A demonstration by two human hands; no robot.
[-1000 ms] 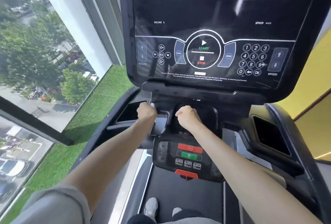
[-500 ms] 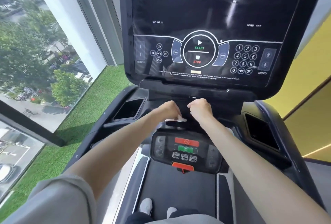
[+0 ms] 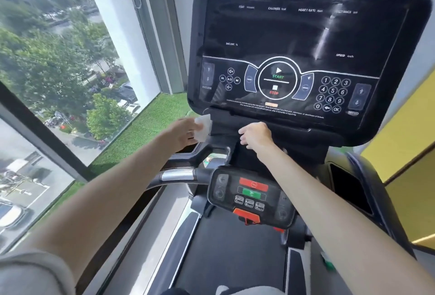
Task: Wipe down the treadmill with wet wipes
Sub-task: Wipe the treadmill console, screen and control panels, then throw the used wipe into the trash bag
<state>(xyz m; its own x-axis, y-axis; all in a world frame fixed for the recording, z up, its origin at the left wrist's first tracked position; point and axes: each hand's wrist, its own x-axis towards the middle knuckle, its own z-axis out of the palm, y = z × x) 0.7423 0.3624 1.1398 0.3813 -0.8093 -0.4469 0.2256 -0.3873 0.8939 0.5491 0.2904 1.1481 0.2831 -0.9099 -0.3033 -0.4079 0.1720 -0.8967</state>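
Observation:
A black treadmill fills the view, with its large console screen ahead of me and a small control pod with red and green buttons below. My left hand holds a white wet wipe, raised at the console's lower left corner. My right hand hovers with loosely curled fingers just under the console's bottom edge, holding nothing I can see. The dark running belt lies below.
A tall window and a strip of green turf run along the left. A silver-banded handlebar crosses under my left arm. A recessed tray sits on the right, beside a yellow wall.
Both hands have left the middle tray. My left hand has lifted up and to the left with the wipe, and my right hand has separated from it. The camera has tilted up.

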